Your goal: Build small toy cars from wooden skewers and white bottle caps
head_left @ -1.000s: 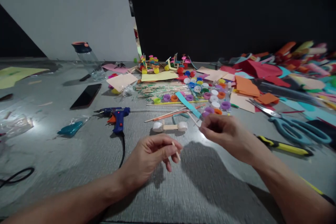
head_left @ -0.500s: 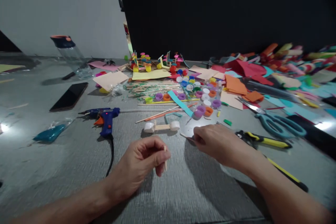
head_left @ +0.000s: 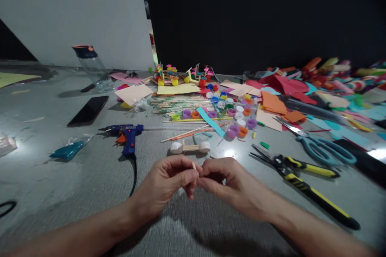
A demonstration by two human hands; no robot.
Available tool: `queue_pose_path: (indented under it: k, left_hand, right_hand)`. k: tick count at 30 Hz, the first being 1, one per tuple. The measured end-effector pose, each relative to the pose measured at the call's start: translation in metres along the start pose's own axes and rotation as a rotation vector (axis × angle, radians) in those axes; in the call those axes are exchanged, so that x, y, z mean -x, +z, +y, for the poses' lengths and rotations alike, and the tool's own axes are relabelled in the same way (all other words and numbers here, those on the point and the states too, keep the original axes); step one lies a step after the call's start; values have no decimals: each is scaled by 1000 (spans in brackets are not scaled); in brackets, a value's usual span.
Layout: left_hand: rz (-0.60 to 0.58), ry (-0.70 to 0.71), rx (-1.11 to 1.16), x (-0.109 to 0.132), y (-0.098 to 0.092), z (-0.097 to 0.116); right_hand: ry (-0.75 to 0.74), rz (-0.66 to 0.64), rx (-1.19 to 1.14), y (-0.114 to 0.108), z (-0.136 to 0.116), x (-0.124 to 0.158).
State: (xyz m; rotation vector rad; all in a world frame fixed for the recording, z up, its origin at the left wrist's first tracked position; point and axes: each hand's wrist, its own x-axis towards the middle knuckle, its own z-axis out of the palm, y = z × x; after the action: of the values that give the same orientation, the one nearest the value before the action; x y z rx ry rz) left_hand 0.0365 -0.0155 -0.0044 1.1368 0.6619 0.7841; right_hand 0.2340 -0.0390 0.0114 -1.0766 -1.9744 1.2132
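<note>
Low in front of me, my left hand (head_left: 171,182) pinches a short pale wooden stick (head_left: 194,167) between thumb and forefinger, its end poking up. My right hand (head_left: 227,178) is closed, thumb and forefinger meeting the left fingertips at the stick; they cover most of it. Just beyond the hands lies a small frame of wooden sticks (head_left: 189,148) with white bottle caps (head_left: 176,147) at its ends. A blue glue gun (head_left: 129,138) with a red light lies to the left. Cutting pliers (head_left: 289,170) with yellow-black handles lie right of my right hand.
Teal scissors (head_left: 319,148) lie at the right. Farther back are coloured bottle caps (head_left: 233,131), a bundle of wooden sticks (head_left: 177,104), paper sheets (head_left: 273,102) and small stick models (head_left: 169,75). At left are a phone (head_left: 88,111), a bottle (head_left: 95,72) and a teal packet (head_left: 68,150).
My right hand has moved left and toward me from the table beside the pliers to meet my left hand at the stick. My left hand keeps its pinch. The view has shifted slightly.
</note>
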Motion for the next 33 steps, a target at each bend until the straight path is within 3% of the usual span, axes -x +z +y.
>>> queue_pose_path:
  k: [4,7,11,15,16,18,21,23,25,29,33]
  left_hand:
    - [-1,23,-33,0,0,2]
    - [40,59,-88,-1,0,4]
    - [46,70,-123,-2,-2,6]
    - [76,42,-67,-7,-5,8]
    - [90,27,-49,-9,-6,9]
    - [114,-6,-6,-11,-7,12]
    - [105,-20,78,-12,-6,17]
    - [77,-15,120,-12,-5,19]
    - [67,-27,147,-12,-3,20]
    - [75,-62,156,-12,-1,18]
    - [63,-82,152,-11,-1,16]
  right_hand:
    - [55,61,-157,5,3,-2]
    - [54,31,-93,-2,-3,-2]
    - [50,176,347,-39,-18,4]
    - [206,430,871,-91,-12,34]
    - [284,442,1016,-102,-4,47]
    - [342,345,1146,-118,18,78]
    - [409,267,1100,-132,58,131]
    - [452,284,1080,-138,79,159]
    - [397,303,1061,-139,90,174]
    - [251,338,1004,-133,85,171]
    - [226,355,997,-125,77,157]
